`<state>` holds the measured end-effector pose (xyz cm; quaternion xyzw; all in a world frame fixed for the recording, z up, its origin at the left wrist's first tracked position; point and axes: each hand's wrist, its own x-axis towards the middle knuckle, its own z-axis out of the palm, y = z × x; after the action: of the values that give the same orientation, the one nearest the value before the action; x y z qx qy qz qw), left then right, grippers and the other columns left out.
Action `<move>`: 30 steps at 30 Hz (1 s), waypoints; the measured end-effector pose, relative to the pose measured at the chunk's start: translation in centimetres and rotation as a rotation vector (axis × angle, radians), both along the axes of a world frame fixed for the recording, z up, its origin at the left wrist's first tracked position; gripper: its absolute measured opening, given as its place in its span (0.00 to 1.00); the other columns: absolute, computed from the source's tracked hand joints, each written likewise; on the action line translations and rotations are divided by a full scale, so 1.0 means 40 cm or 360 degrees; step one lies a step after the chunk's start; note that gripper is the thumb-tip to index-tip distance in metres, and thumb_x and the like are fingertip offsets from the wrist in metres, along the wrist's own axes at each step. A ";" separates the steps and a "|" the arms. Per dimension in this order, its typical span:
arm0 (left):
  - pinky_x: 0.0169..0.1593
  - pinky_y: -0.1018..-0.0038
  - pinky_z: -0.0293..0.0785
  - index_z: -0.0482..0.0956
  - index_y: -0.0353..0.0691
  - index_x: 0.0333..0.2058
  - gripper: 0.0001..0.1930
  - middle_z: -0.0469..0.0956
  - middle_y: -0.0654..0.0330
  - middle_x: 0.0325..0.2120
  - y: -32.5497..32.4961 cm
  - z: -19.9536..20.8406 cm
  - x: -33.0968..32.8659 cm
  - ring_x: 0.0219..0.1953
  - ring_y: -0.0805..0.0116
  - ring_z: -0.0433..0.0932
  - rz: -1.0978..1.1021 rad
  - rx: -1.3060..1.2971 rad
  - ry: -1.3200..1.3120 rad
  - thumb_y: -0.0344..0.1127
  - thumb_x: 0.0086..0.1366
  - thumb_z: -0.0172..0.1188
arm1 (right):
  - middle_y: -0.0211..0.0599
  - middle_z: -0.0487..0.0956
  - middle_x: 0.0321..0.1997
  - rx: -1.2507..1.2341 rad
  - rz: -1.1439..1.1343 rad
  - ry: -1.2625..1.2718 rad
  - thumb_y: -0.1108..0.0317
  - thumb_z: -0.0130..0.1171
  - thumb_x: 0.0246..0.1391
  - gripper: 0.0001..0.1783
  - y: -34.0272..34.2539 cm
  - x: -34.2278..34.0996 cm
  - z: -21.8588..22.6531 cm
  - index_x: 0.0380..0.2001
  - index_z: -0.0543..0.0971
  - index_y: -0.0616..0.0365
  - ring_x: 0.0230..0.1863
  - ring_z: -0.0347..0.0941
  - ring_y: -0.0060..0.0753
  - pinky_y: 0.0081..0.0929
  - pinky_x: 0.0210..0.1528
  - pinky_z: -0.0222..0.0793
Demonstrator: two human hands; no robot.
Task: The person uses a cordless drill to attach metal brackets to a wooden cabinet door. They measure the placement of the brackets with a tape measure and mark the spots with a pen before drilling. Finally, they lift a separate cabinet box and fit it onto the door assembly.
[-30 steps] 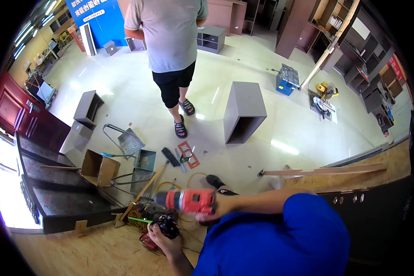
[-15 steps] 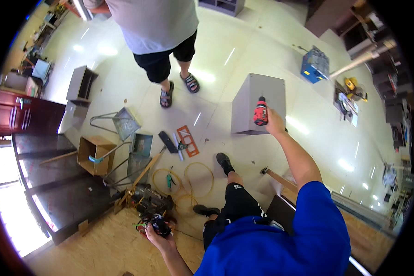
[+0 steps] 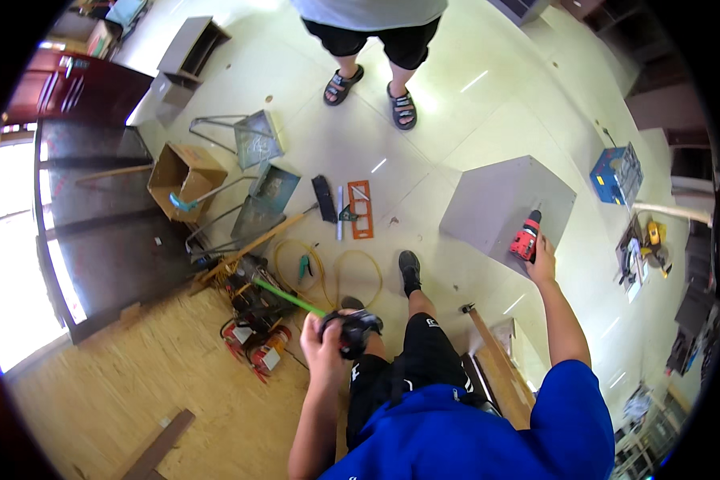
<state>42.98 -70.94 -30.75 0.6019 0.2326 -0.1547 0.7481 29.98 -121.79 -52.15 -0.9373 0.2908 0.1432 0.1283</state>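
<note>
My right hand grips a red and black cordless drill by its handle. The drill rests on or hovers just over the grey cabinet box, its bit pointing away from me. In front of my body, my left hand is closed around a black rounded device whose kind I cannot make out. A bright green strip stretches from beside this device toward the dark machine on the floor.
A person in black sandals stands ahead. On the floor lie an orange frame, a yellow hose, a hammer, metal dustpans and a cardboard box. A blue toolbox sits right.
My left hand has lifted the black device from near the dark machine and brought it rightward, before my body. The drill stays in my right hand, over the box. The view has shifted.
</note>
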 end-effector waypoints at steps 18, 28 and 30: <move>0.40 0.76 0.76 0.55 0.44 0.32 0.18 0.80 0.42 0.41 0.339 -1.412 0.178 0.39 0.69 0.77 0.0221 -0.0258 0.0069 0.25 0.63 0.60 | 0.47 0.82 0.32 0.0621 0.0405 0.0114 0.58 0.65 0.52 0.15 1.008 0.789 -1.536 0.38 0.82 0.55 0.37 0.80 0.49 0.43 0.41 0.76; 0.37 0.78 0.77 0.55 0.44 0.32 0.19 0.79 0.45 0.41 0.487 -1.574 0.118 0.40 0.73 0.76 0.0354 -0.0315 0.0033 0.22 0.62 0.60 | 0.46 0.83 0.32 0.0159 0.0552 -0.0064 0.61 0.62 0.53 0.11 0.980 0.912 -1.754 0.33 0.78 0.58 0.36 0.81 0.47 0.41 0.40 0.76; 0.40 0.75 0.78 0.55 0.44 0.32 0.18 0.80 0.45 0.40 0.519 -1.439 0.101 0.40 0.70 0.78 0.0448 -0.0163 0.0188 0.21 0.62 0.59 | 0.40 0.82 0.27 0.0716 0.0413 -0.0337 0.67 0.61 0.54 0.09 1.081 0.872 -1.601 0.30 0.74 0.61 0.30 0.79 0.30 0.29 0.33 0.74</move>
<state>47.04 -50.19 -88.30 0.5143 0.3499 -0.0952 0.7772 64.86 -78.57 -116.20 -0.9243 0.1143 0.1206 0.3435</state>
